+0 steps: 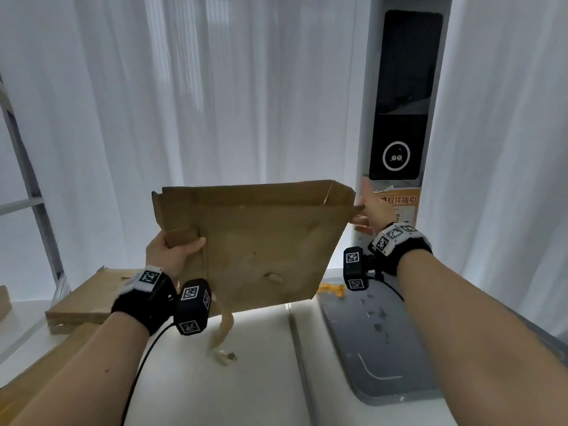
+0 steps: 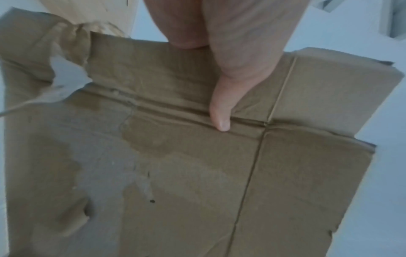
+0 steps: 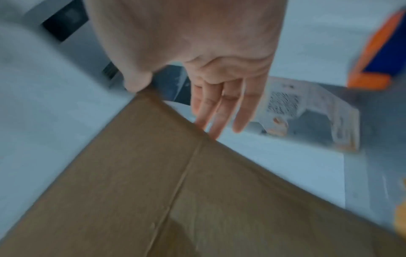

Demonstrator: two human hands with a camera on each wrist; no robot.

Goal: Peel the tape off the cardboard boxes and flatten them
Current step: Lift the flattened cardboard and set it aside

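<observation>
A brown cardboard box (image 1: 264, 235), partly collapsed, is held up in the air above a white table (image 1: 246, 379). My left hand (image 1: 181, 247) grips its lower left flap, and the thumb (image 2: 220, 111) presses on a crease of the box (image 2: 175, 173). My right hand (image 1: 368, 207) is at the upper right corner with fingers (image 3: 219, 113) straight. Its thumb tip touches the corner of the box (image 3: 175, 173). A crumpled strip of tape (image 1: 222, 333) hangs from the box's bottom edge down to the table.
Flattened cardboard (image 1: 83, 299) lies on the table at left. A grey platform (image 1: 384, 348) lies at right, with a yellowish tape scrap (image 1: 332, 289) at its far edge. Behind stands a white pillar with a black screen (image 1: 399, 103), white curtains around it. A metal frame (image 1: 30, 186) rises at left.
</observation>
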